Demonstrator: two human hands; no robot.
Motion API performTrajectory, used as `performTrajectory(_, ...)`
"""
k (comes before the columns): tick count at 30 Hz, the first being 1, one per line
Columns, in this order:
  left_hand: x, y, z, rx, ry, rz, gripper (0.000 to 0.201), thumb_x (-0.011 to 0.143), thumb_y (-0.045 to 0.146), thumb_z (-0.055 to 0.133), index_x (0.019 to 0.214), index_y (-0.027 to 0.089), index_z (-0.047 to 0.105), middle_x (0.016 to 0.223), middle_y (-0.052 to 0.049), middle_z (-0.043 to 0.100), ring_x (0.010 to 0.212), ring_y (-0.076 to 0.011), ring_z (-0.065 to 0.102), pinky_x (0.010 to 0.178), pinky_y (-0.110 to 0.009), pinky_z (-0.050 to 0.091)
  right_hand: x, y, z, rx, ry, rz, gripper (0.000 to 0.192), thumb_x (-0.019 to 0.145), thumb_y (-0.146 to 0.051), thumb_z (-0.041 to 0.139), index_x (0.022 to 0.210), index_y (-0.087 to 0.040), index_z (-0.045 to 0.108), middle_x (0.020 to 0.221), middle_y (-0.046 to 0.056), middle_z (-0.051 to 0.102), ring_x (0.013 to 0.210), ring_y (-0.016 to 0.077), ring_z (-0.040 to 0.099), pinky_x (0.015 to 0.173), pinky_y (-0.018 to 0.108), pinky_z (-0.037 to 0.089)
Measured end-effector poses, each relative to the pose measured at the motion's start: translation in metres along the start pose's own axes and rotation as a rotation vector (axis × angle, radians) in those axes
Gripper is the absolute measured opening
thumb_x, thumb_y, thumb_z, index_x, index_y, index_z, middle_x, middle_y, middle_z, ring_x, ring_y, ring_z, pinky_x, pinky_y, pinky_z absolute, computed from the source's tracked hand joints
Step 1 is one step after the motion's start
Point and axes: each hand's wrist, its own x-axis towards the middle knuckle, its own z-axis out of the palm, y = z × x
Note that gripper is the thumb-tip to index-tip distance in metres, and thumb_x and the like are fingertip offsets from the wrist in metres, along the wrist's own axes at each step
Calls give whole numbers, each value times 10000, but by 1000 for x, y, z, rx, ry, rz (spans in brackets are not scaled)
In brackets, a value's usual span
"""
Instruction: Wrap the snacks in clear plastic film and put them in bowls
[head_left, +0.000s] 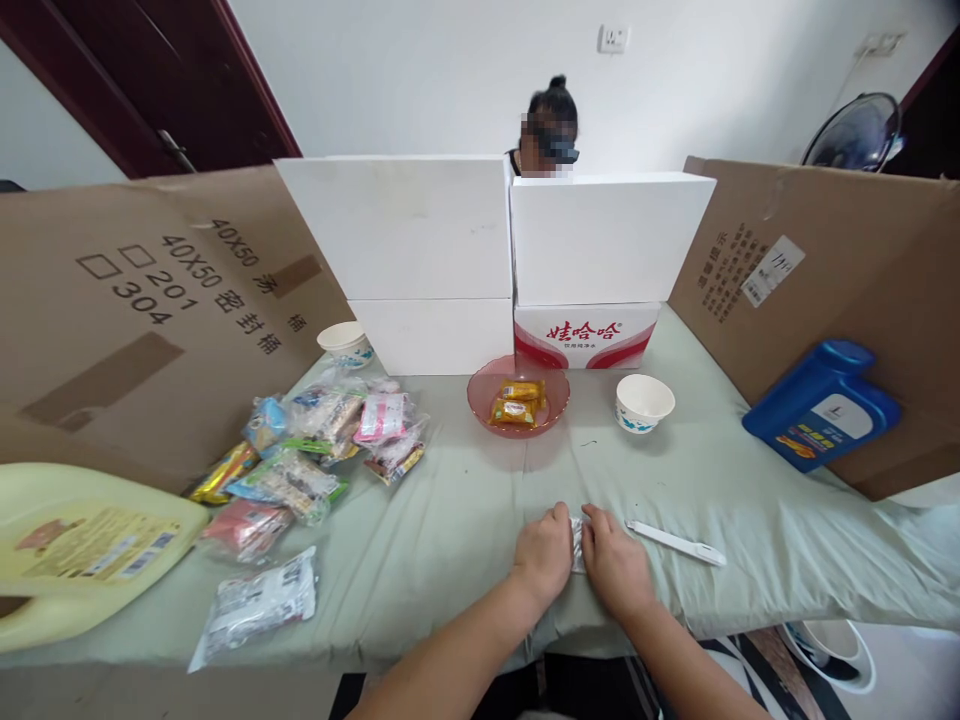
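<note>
Two bare hands here, left hand (545, 550) and right hand (616, 562), fingers clamped on one small packet (577, 546) between them at the pale cloth's (435, 570) near side; mostly hidden, it looks shiny and crinkled. One slim white plastic tool (679, 543) lies just beside. Two glossy gold packs (514, 412) sit in one translucent pink bowl (480, 405).

Noted from where I stand: dark red door (161, 75), handle fitted; white wall socket (613, 39); round fan (853, 135), partly hidden; printed brown cardboard panel (810, 230), right; blue bottle (821, 405) beside it; pale-yellow jug (90, 545), far left.
</note>
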Motion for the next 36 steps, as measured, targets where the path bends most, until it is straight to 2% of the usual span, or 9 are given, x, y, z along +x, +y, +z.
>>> performTrajectory(6, -7, -17, 8, 47, 298, 46, 187, 916, 114, 411, 902, 153, 594, 871, -95, 623, 786, -238, 617, 679, -346, 491, -1, -7, 1, -152, 3, -47, 225, 936, -160, 413, 1058, -198, 598, 911, 51, 625, 637, 137, 606, 495, 241, 381)
performTrajectory(8, -16, -25, 11, 10, 410, 274, 184, 900, 102, 426, 847, 169, 590, 826, -75, 607, 791, -221, 593, 712, -344, 493, 0, -6, -2, -143, 14, -58, 220, 929, -148, 419, 1048, -201, 597, 956, 58, 616, 659, 138, 605, 514, 242, 403)
performTrajectory(12, -32, -33, 17, -134, 373, 626, 145, 892, 140, 465, 874, 180, 603, 904, -77, 631, 929, -228, 586, 804, -372, 499, 1, -1, -16, -54, 156, -143, 216, 937, -193, 410, 1032, -191, 604, 1145, 117, 592, 954, 214, 613, 804, 344, 495)
performTrajectory(16, -36, -33, 18, -277, 381, 582, 173, 891, 150, 454, 936, 169, 620, 955, -84, 659, 984, -228, 602, 843, -384, 517, -7, 1, -22, -27, 118, -480, 476, 944, -345, 419, 1374, -141, 423, 1412, 146, 464, 1332, 268, 383, 1044, 446, 378)
performTrajectory(20, -43, -33, 16, -331, 443, 496, 195, 844, 96, 461, 908, 179, 625, 971, -71, 680, 1004, -223, 622, 869, -397, 531, -22, 1, -8, -128, -12, -655, 831, 872, -558, 467, 1482, -48, 225, 1488, 177, 370, 1398, 293, 281, 1086, 447, 331)
performTrajectory(24, -56, -43, 17, -254, 524, 425, 225, 842, 95, 452, 950, 194, 622, 1046, -85, 670, 1065, -244, 613, 889, -423, 539, -41, 3, 13, -217, 95, -608, 803, 865, -536, 481, 1470, -50, 274, 1480, 176, 378, 1373, 310, 335, 1079, 433, 341)
performTrajectory(29, -59, -65, 30, -119, 629, 515, 217, 804, 109, 457, 934, 199, 605, 1041, -94, 670, 1044, -243, 629, 818, -365, 572, -53, 23, 18, -131, 206, -789, 486, 906, -234, 479, 1391, -206, 453, 1237, 38, 652, 1130, 170, 602, 940, 257, 475)
performTrajectory(33, -55, -71, 43, -19, 650, 509, 220, 779, 100, 468, 919, 206, 598, 1014, -84, 671, 1000, -244, 644, 790, -367, 580, -7, 51, -24, 82, 101, -767, 418, 934, -178, 369, 1270, -327, 567, 1071, -2, 716, 940, 130, 671, 795, 235, 536)
performTrajectory(36, -53, -71, 53, -9, 619, 490, 239, 773, 95, 472, 935, 216, 598, 1024, -72, 663, 1010, -243, 638, 803, -368, 573, 72, 76, -76, 53, 135, -481, 384, 943, -187, 336, 1183, -239, 631, 1105, 74, 680, 1019, 179, 629, 860, 308, 513)
